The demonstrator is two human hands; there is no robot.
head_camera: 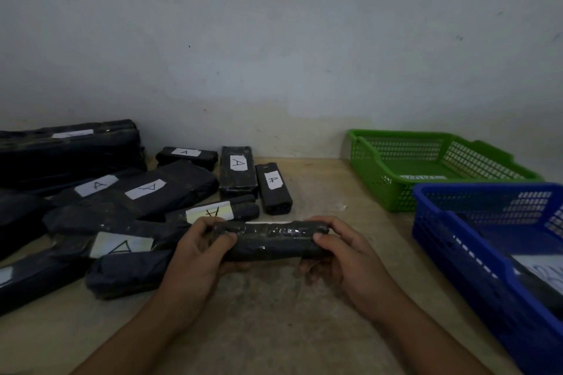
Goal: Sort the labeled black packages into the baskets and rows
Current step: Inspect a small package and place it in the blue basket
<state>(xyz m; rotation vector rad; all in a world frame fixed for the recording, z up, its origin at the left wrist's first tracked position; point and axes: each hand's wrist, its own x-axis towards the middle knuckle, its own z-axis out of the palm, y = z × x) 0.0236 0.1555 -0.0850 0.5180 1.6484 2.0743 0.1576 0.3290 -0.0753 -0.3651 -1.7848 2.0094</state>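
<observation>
A long black wrapped package point(269, 240) is held level above the table, its label side turned away from me. My left hand point(199, 248) grips its left end and my right hand point(345, 253) grips its right end, thumbs on top. Several black packages with white "A" labels lie to the left, among them a large one point(146, 189), a small upright one point(273, 189) and one point(237, 170) beside it. A green basket point(380, 186) stands at the back right. A blue basket point(441, 240) in front of it holds dark packages.
A big black bundle point(67, 152) lies against the pale wall at the far left. The wooden table point(320, 192) shows bare between the package rows and the baskets, and in front of my hands.
</observation>
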